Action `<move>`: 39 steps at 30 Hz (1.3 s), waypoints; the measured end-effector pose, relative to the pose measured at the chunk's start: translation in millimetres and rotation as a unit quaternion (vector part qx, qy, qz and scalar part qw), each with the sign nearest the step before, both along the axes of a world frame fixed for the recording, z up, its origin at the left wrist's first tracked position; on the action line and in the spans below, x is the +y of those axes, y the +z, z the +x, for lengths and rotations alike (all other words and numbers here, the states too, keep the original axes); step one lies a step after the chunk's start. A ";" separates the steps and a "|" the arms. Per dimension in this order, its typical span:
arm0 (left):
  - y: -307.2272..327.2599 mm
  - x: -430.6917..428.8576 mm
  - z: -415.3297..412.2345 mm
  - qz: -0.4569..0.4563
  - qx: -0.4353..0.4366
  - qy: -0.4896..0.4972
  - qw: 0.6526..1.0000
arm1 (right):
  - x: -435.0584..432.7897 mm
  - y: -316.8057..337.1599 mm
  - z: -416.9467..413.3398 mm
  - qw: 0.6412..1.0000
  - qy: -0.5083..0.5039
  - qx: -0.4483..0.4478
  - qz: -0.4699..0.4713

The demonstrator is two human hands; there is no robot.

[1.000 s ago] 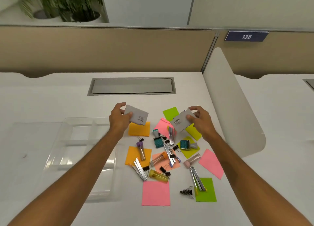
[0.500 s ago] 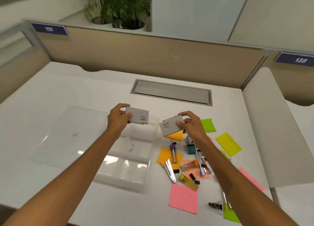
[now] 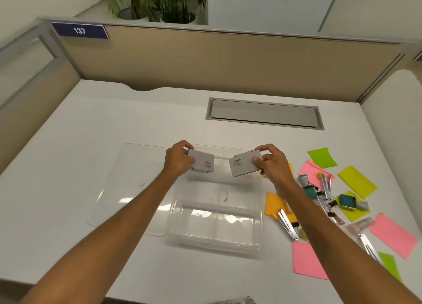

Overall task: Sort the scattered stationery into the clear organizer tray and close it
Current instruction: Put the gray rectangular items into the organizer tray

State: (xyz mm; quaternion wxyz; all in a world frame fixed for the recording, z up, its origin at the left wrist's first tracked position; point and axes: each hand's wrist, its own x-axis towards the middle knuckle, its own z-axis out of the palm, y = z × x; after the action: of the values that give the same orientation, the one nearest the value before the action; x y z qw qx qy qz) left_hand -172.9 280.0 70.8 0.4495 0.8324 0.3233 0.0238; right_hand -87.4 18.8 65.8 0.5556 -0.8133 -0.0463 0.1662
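Nearest, a pink note (image 3: 307, 260) lies on the white surface (image 3: 68, 155), right of the clear tray (image 3: 215, 242). The tray stands open, its lid (image 3: 127, 185) flat to the left. Further right, staplers (image 3: 287, 226), binder clips (image 3: 332, 204), stamps (image 3: 348, 201) and more orange, green and pink notes lie scattered. Above the tray's far end, the left hand (image 3: 179, 161) has its fingers (image 3: 190, 159) closed on a grey box (image 3: 203, 162). The right hand (image 3: 271, 163) pinches a second box (image 3: 244, 164) likewise; the two boxes are held apart. Beyond, a grey cable hatch (image 3: 265, 114) sits in the surface before the beige partition (image 3: 217, 61).
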 end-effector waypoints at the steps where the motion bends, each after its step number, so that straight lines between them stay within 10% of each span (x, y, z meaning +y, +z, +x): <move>1: -2.9 1.1 1.4 0.010 0.009 -0.019 1.000 | 3.3 -2.3 -3.0 1.000 -0.006 0.003 0.003; 29: -30.2 2.3 33.8 0.216 0.112 -0.209 0.947 | 49.8 -11.7 6.0 0.999 -0.009 0.036 0.002; 39: -17.8 34.6 15.8 0.242 0.007 -0.119 0.963 | 115.1 -10.8 9.1 0.936 0.203 -0.167 -0.235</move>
State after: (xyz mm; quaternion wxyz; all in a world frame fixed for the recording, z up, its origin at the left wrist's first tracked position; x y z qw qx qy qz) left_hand -157.2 314.6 53.0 0.2320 0.9490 0.2092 0.0417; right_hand -78.4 133.9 55.0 0.2872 -0.9100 -0.2622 0.1439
